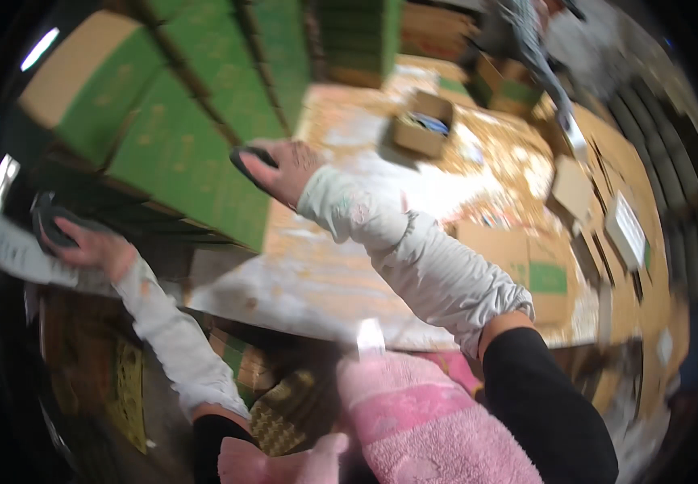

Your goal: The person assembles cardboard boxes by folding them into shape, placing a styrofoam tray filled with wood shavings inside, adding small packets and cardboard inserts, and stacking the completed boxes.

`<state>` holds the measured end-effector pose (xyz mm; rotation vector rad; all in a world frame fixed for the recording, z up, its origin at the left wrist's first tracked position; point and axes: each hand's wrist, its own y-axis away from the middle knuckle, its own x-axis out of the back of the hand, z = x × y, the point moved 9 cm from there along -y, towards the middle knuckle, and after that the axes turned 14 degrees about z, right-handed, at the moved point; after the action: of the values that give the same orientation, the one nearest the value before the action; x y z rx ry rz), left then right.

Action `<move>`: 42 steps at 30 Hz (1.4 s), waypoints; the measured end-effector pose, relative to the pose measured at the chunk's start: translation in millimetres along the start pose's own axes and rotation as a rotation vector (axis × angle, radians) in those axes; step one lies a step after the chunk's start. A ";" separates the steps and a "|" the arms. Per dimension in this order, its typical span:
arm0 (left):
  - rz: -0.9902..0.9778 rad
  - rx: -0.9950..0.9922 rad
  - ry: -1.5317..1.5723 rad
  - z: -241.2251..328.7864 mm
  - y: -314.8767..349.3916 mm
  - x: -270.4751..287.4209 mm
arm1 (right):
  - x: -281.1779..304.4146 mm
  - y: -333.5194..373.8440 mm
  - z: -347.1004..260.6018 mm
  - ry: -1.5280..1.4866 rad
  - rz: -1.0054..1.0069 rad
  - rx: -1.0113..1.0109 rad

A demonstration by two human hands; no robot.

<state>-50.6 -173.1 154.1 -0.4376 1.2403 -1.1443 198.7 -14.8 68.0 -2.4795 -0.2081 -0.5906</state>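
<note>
My left hand (95, 248) reaches out at the far left, beside a pale strip-like surface (14, 252) with dark marks. My right hand (284, 171) is raised in front of a stack of green cartons (171, 149), near the table's left edge. Dark material surrounds the fingertips of both hands; blur hides whether it is a covering or something held. I cannot make out contact between either hand and the cartons. White sleeve covers (421, 258) run over both forearms, above black sleeves.
On the worktable (316, 278) stand a small open carton (421, 133) with colourful contents and a flat brown-and-green carton (518, 266). More cardboard (570, 189) and a white box (625, 230) lie to the right. Another person's arm (538, 48) extends over the far side.
</note>
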 end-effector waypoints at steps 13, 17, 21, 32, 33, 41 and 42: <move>-1.821 0.457 -0.353 329.8 633.4 133.1 | 375.8 418.1 409.4 1.107 -0.093 -0.364; -1.510 0.904 -0.059 430.0 566.0 77.6 | 414.4 440.7 430.3 1.013 -0.110 -0.522; -1.324 1.454 0.189 437.0 536.6 20.4 | 537.9 338.0 348.3 0.953 0.227 -0.138; -1.974 1.171 0.344 416.7 498.7 -73.9 | 492.1 359.0 248.0 0.741 -0.166 0.091; -1.962 1.144 0.426 448.7 506.7 -88.2 | 487.4 356.7 250.4 0.741 -0.174 0.088; -2.224 -0.362 0.194 488.9 676.9 22.4 | 510.6 361.8 370.0 0.848 0.010 -0.219; -2.233 -0.400 0.198 495.6 683.7 28.8 | 504.6 367.2 381.7 0.878 -0.075 -0.265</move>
<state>688.6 -58.3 -238.6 -2.3695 0.7094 -2.6841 887.4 -90.6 -166.9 -2.2012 0.1338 -1.7444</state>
